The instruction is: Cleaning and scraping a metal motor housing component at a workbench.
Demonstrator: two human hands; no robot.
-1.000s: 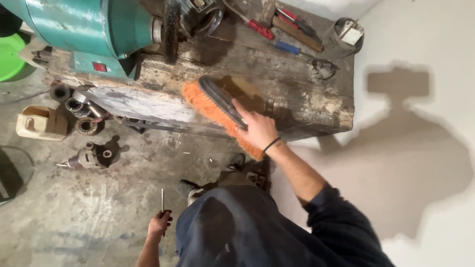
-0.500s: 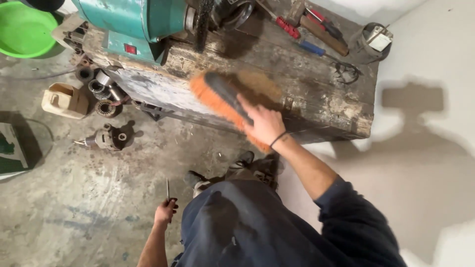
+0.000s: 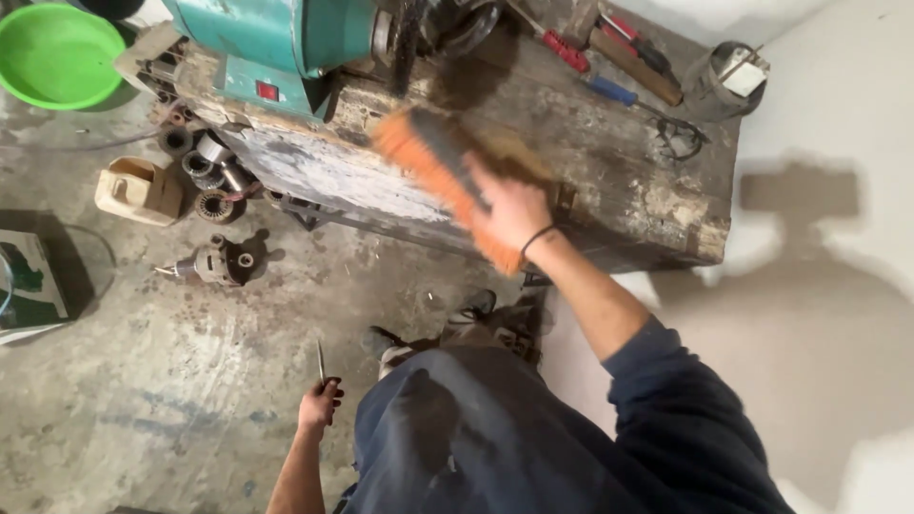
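My right hand [image 3: 509, 211] grips a hand brush [image 3: 433, 167] with a dark back and orange bristles, pressed on the top of a worn wooden workbench [image 3: 609, 181] near its front edge. The brush is blurred with motion. My left hand [image 3: 319, 403] hangs low beside my leg and holds a thin metal rod [image 3: 320, 363] that points upward. A teal bench grinder [image 3: 295, 38] with a wire wheel stands on the bench, just left of the brush.
Screwdrivers with red and blue handles [image 3: 590, 67] and a grey can [image 3: 724, 76] lie at the bench's back. On the concrete floor sit a green basin [image 3: 57, 52], a tan jug [image 3: 138, 190], metal motor parts [image 3: 219, 262] and a white wall at right.
The brush and my right hand have swept along the bench top, further onto it and toward the grinder. My left hand still hangs low with the rod.
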